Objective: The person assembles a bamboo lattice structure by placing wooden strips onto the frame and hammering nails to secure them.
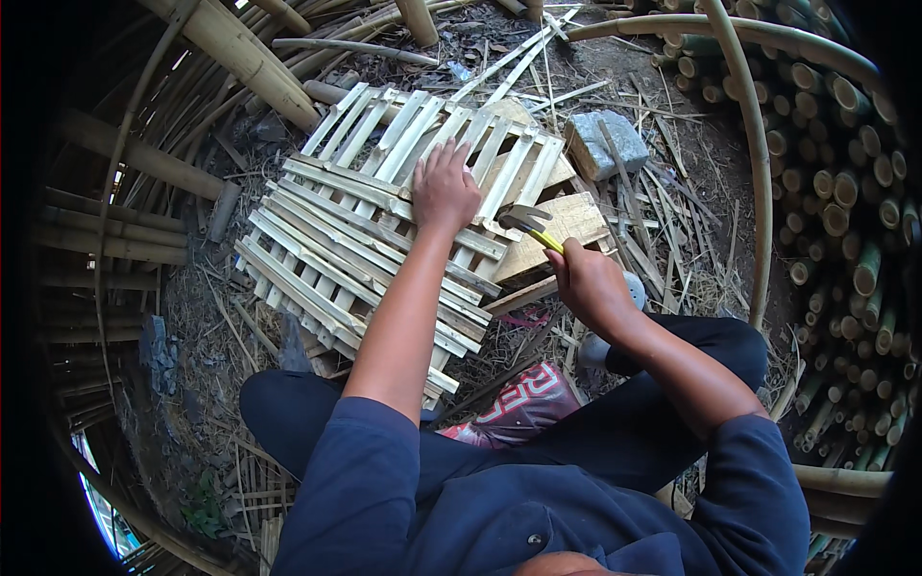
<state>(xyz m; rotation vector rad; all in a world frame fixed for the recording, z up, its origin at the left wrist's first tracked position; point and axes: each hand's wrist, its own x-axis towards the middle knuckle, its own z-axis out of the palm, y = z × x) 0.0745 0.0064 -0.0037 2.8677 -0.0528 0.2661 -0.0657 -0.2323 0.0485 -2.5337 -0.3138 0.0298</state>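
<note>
My left hand [447, 187] rests on a panel of split bamboo slats [360, 252], fingers stretched over the upper strips. The pale strips cross each other in two layers, and the panel lies at a slant in front of my knees. In my right hand [595, 288] is a claw hammer [547, 240] with a yellow handle, gripped close to the head. Its dark metal head hangs at the panel's right edge, above a wooden board [567, 219]. Whether the hammer touches the slats, I cannot tell.
A grey stone block [607, 144] sits beyond the boards. Stacked bamboo poles [836, 182] fill the right side, behind a bent bamboo pole [754, 163]. Thick bamboo posts [235, 58] stand at left. A red and white printed sack [519, 408] lies between my legs; bamboo scraps litter the ground.
</note>
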